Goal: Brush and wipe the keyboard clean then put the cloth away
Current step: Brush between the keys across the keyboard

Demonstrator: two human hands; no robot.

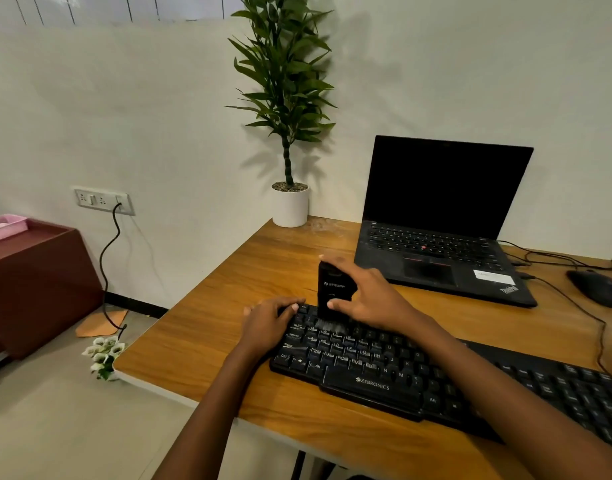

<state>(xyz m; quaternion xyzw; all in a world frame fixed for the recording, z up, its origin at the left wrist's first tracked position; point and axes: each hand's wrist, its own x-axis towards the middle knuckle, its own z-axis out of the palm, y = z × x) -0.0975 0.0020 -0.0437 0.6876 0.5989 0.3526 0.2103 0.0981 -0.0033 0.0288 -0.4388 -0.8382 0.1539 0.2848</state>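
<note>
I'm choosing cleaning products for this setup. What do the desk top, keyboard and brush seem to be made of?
Desk top: likely wood or wood-look laminate, satin; grain lines show, with a pale edge band.
Keyboard: black plastic, matte, white printed legends.
Brush: black hard plastic body, slight sheen, printed logo; bristles blurred, probably synthetic.

White wall (159, 116), socket panel (103, 201) on it; grey floor (55, 427); wooden desk (228, 306); brown cabinet (37, 282) left.
</note>
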